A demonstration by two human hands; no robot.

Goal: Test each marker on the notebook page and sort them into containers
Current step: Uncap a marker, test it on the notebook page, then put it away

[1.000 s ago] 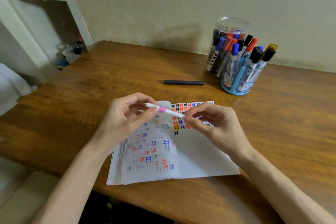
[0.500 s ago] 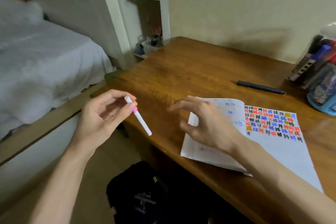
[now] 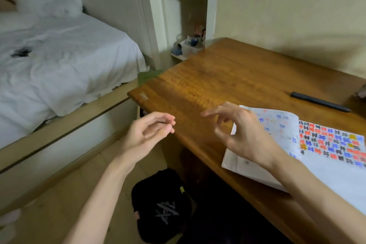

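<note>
On the floor nearest the camera lies 1 black bag (image 3: 164,210), under the edge of the wooden table (image 3: 227,77). Above it are 2 bare hands, held apart. The left hand (image 3: 146,134) hangs off the table's corner with its fingers loosely curved and nothing in them; 0.5 s ago it pinched a white marker with a pink band, which no longer shows. The right hand (image 3: 243,136) hovers over the table edge and the near corner of the notebook, fingers spread and relaxed, holding nothing, much as it was 0.5 s ago. 1 notebook (image 3: 277,125) lies open on the table, its page covered in red, blue, black and orange test marks. Beyond it, apart from the paper, 1 black marker (image 3: 319,101) lies flat on the wood. Farther off to the left stand 1 white shelf unit (image 3: 211,6) and 1 bed (image 3: 59,55) with white sheets.
</note>
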